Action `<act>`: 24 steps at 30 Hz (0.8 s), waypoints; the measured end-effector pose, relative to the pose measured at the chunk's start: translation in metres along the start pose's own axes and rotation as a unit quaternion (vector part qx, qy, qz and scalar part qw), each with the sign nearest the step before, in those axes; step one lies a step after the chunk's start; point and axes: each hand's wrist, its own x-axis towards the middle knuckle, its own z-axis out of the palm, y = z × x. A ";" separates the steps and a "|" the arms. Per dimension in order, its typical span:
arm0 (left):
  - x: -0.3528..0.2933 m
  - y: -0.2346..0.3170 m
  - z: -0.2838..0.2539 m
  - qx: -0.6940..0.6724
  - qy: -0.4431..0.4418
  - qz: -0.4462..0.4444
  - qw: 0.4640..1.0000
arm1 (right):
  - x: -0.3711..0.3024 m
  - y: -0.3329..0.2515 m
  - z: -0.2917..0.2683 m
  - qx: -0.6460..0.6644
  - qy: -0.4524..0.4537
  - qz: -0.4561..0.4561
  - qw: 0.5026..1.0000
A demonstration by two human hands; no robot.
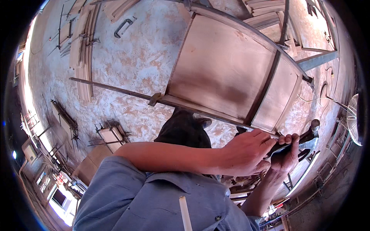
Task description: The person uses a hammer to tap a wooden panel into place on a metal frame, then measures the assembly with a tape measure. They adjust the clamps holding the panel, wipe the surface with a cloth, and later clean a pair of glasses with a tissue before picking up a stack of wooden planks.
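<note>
1. Steel bar clamp (119, 90), along the panel's near edge: likely heavy, stiff; hold its bar.
2. Framed wooden panel (219, 61), centre: probably rigid, easily dented; hold its frame.
3. Left hand (246, 152), near the clamp's right end: fingers curled; cannot tell what they grip.
4. Right hand (286, 156), alongside: fingers wrapped around a dark-handled hammer (315, 124), probably head-heavy; hold its handle.

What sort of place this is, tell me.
Probably a woodworking shop: a large wooden panel, stacked boards at upper left, and a C-clamp lying loose between them.
</note>
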 end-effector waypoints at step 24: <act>-0.203 0.118 0.354 0.155 -0.587 0.021 0.795 | -0.379 0.097 -0.306 0.383 0.308 -0.236 0.838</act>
